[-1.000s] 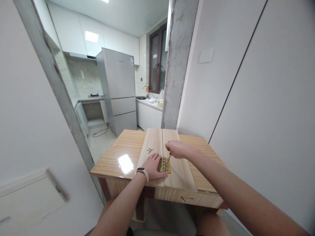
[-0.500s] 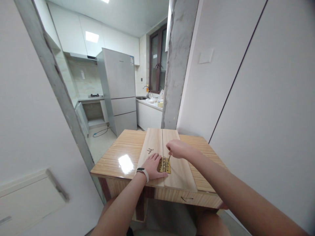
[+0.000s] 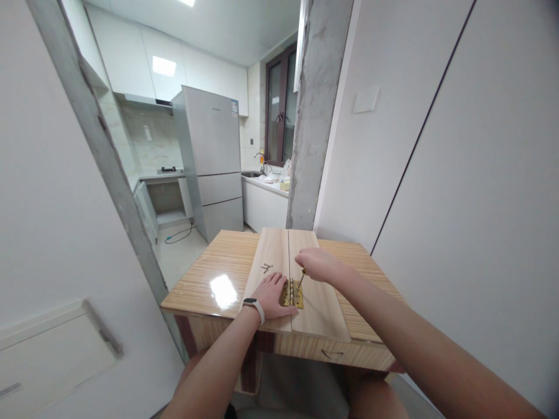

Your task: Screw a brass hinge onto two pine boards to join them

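Note:
A brass hinge (image 3: 298,295) lies across the seam between two pale wooden boards (image 3: 321,311). My left hand (image 3: 271,295) rests flat beside and partly over the hinge's left leaf, fingers spread, thumb along its near edge. Wrapped round the handle of a screwdriver (image 3: 301,278), my right hand (image 3: 315,263) is above the right board. The screwdriver leans, its tip down at the upper part of the hinge's right leaf; a screw under the tip is too small to make out. Several loose screws (image 3: 266,268) lie on the left board.
The boards lie on a striped wooden table (image 3: 196,279) with a drawer handle (image 3: 332,354) at its front. A grey fridge (image 3: 213,139), a sink (image 3: 252,174) and cabinets stand behind. White panels rise close on both sides.
My right hand has turned slightly at the wrist, showing more of the screwdriver's handle. My left hand, the hinge and the boards stay where they were.

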The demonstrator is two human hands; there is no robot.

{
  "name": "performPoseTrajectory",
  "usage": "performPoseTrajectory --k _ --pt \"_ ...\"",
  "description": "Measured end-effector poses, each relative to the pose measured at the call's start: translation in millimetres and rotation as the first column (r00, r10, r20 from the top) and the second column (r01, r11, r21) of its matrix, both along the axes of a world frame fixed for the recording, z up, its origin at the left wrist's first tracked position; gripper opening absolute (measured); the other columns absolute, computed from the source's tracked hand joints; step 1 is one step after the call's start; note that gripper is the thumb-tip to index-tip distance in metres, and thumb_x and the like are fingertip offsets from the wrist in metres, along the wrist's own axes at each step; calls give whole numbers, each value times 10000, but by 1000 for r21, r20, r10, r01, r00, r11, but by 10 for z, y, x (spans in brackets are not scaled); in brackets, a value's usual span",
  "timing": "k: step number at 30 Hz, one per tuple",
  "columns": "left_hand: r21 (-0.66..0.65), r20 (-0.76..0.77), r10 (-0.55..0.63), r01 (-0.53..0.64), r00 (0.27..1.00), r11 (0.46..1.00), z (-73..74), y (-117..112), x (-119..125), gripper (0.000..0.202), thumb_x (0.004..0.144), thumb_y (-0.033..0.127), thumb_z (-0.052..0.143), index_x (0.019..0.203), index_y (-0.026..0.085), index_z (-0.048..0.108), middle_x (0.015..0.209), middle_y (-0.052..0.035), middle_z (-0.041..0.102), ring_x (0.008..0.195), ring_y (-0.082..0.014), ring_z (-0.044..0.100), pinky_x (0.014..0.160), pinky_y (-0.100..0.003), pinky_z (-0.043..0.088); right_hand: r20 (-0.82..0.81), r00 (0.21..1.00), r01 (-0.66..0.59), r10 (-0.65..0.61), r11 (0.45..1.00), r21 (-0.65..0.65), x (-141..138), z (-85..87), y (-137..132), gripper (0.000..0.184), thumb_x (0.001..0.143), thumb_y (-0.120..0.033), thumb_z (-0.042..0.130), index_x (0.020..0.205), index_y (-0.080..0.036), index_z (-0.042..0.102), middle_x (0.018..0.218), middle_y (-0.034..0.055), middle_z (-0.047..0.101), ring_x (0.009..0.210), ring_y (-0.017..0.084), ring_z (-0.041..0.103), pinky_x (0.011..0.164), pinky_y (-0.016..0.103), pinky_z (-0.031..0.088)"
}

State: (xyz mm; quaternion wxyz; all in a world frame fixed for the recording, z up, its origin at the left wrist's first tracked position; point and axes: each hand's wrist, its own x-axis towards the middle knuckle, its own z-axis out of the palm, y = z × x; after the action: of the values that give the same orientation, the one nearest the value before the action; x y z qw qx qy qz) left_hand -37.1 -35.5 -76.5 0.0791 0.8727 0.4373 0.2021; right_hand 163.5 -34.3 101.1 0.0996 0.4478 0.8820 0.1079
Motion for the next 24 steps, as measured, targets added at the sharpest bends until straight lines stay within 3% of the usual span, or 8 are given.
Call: performPoseTrajectory --k 5,10,18,24 --pt "-3 -4 7 -7 1000 1000 -6 6 2 1083 678 886 579 1487 183 424 1548 -168 403 1444 -404 320 1207 -529 252 7 997 -83 83 989 124 -14 -43 -22 226 899 -88 502 972 -157 705 987 141 698 978 250 629 776 308 451" --pt "-5 -7 9 -9 1000 1000 -1 3 8 1079 680 882 580 1490 188 418 1545 -162 410 1442 -401 325 1206 -526 253 46 991 -132 126 978 161 -3 -96 -8 209 902 -94 513 982 -153 696 1001 146 694 981 250 629 788 309 476" --pt "-6 -9 11 -11 1000 1000 13 -4 8 1089 682 888 571 1496 180 416 1540 -164 416 1442 -399 326 1200 -526 268 99 995 -28 18 995 95 -19 -77 15 182 902 -273 620 945 -131 724 923 156 718 910 278 694 768 332 505" --pt "4 -5 7 -7 1000 1000 16 -9 11 1072 680 882 581 1480 184 436 1534 -161 421 1435 -394 338 1207 -521 257 101 994 -50 41 995 84 9 -64 18 181 882 -149 582 1031 -164 684 1031 139 673 915 253 689 751 313 502"
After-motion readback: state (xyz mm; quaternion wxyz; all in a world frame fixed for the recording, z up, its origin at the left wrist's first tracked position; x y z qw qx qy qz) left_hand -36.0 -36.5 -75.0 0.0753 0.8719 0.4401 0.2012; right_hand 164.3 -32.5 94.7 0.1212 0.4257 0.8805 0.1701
